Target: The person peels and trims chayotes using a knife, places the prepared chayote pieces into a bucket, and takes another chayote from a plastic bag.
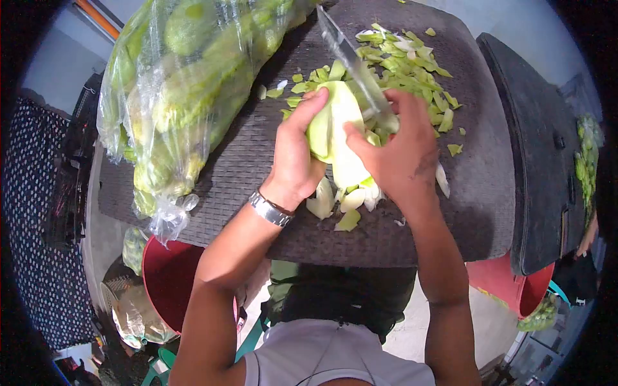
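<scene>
My left hand, with a metal watch at its wrist, is closed round a pale green peeled fruit whose exact kind I cannot make out. In my right hand is a knife, its blurred blade angled up and to the left. The right thumb touches the fruit's near side, while the fingers hide the knife's handle. Green peelings are scattered beyond the hands. Whitish pieces lie on the table just under the fruit.
A clear plastic bag full of green produce rests on the dark woven-pattern table at the left. Red tubs stand below, one at the left and another at the right. A black case-like panel stands along the right edge.
</scene>
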Demonstrator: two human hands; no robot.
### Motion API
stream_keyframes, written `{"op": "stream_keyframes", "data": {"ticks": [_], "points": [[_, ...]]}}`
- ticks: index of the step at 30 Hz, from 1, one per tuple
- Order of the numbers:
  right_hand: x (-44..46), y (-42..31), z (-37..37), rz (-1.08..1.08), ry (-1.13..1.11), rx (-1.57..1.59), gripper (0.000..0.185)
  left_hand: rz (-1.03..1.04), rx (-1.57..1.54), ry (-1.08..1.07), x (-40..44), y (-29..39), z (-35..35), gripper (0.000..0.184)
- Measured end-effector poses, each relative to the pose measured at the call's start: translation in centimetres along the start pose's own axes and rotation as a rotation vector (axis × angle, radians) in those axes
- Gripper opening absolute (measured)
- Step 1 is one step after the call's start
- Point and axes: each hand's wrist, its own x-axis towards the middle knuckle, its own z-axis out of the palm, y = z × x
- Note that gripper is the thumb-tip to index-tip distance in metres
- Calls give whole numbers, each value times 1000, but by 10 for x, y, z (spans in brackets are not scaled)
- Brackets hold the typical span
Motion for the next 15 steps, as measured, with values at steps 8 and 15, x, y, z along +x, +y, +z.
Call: {"op": "stream_keyframes", "data": {"ticks": [8,15], "points": [[8,9,-11,188,-35,171,31,-137,-27,-89,-4,11,-3,47],[3,5,-2,108,-57,296,26,-155,-251,-79,2,14,-9,45]]}}
